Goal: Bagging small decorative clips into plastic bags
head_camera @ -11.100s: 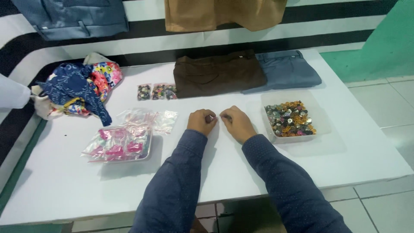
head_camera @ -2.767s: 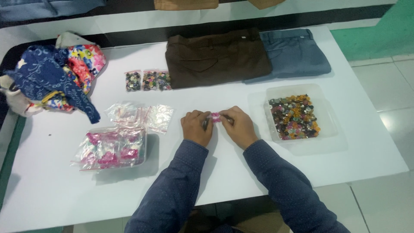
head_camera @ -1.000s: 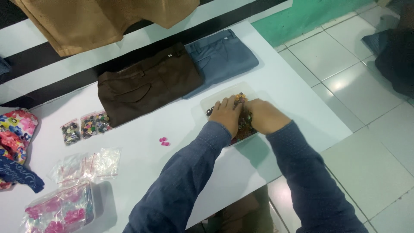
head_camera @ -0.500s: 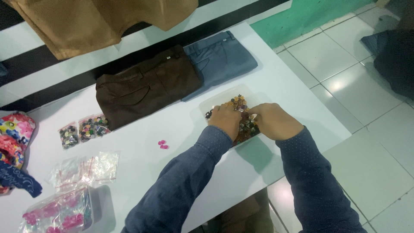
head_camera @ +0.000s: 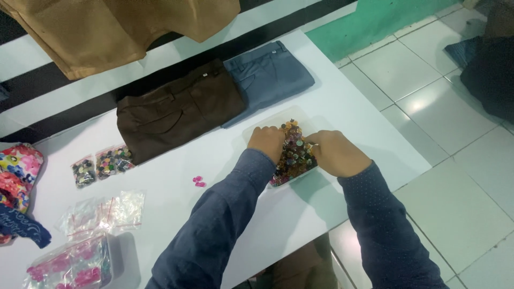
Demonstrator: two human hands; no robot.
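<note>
Right of centre frame, both hands are sunk into a clear tray (head_camera: pixel 256 130) of mixed beads (head_camera: pixel 293 155): left hand (head_camera: pixel 266 143) and right hand (head_camera: pixel 335 153); neither grip can be told. Pink pieces (head_camera: pixel 198 181) are seen at centre of the white surface (head_camera: pixel 171 200).

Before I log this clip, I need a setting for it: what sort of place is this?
Probably a small garment or craft workshop. Folded brown trousers and blue trousers lie on a white table, both hands are in a clear tray of mixed beads, and small bags of beads lie nearby.
</note>
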